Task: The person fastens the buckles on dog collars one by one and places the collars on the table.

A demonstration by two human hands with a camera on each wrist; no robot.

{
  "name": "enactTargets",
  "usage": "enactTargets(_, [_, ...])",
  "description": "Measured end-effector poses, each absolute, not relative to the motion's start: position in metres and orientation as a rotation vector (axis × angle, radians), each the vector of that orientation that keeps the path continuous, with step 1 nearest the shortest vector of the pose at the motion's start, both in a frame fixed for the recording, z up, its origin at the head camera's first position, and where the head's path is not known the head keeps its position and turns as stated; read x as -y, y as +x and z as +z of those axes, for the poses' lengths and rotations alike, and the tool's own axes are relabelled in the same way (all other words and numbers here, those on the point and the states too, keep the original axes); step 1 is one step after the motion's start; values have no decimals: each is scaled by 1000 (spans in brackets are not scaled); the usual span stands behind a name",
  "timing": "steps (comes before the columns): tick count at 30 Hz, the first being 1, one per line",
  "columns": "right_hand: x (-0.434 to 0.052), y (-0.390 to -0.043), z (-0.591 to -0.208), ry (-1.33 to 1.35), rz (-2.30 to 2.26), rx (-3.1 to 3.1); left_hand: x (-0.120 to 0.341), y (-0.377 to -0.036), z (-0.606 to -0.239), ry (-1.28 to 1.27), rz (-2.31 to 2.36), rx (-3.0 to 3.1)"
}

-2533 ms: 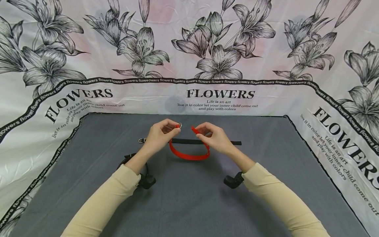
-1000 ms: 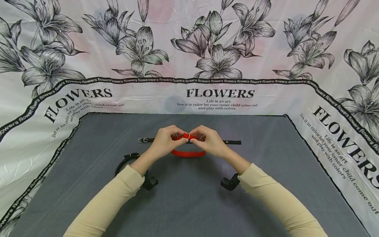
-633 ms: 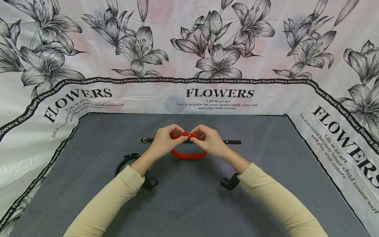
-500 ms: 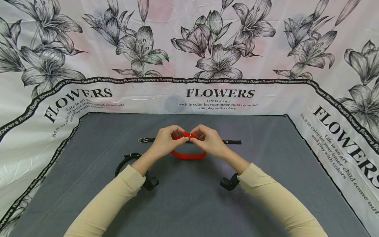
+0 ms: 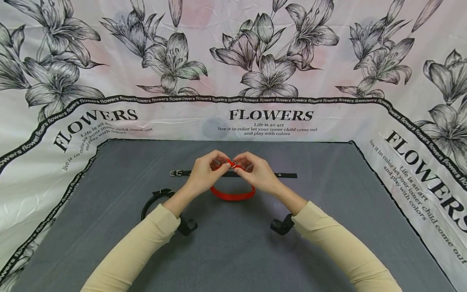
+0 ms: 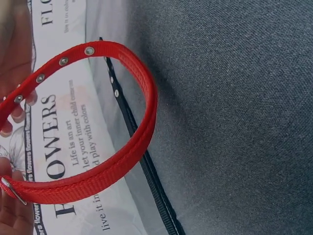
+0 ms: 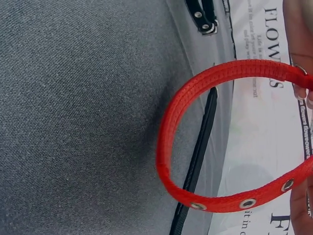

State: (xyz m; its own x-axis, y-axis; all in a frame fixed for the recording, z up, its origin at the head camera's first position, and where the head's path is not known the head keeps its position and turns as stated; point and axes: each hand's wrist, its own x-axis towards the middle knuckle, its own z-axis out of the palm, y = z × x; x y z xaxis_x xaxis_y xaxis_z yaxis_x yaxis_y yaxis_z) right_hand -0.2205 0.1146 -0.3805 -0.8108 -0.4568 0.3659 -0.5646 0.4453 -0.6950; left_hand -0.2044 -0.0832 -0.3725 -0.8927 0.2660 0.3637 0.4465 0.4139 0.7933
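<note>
A red pet collar (image 5: 233, 197) hangs in a loop between both hands over the table, a row of metal eyelets along one end. My left hand (image 5: 202, 174) pinches its buckle end, where a metal ring (image 6: 13, 191) shows in the left wrist view. Close beside it, my right hand (image 5: 260, 174) pinches the eyelet end between thumb and fingers. The fingertips of both hands nearly meet at the buckle and partly hide it. Behind the loop a black collar (image 5: 286, 175) lies flat, its buckle to the left.
Another black collar (image 5: 146, 207), fastened into a ring, stands next to the left wrist and is partly covered by the sleeve. Grey cloth (image 5: 233, 251) covers the table. A white flower-printed sheet (image 5: 164, 117) borders it and rises behind.
Both hands have come together from apart, bringing the eyelet end of the red collar to its buckle. Most recently the left fingers and thumb have shifted slightly up at the buckle.
</note>
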Motion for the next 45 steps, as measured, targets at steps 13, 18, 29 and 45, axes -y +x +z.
enactTargets(13, [-113, -218, -377, 926, 1353, 2573, 84, -204, -374, -574, -1643, 2438])
enactTargets(18, [-114, -218, -377, 909, 1342, 2581, 84, -200, -368, -532, -1727, 2408])
enactTargets(29, [-111, -217, -379, 881, 1411, 2531, 79, -179, -340, -577, -1626, 2428])
enactTargets(45, [-107, -216, -379, 877, 1352, 2548, 85, -202, -370, -630, -1705, 2413])
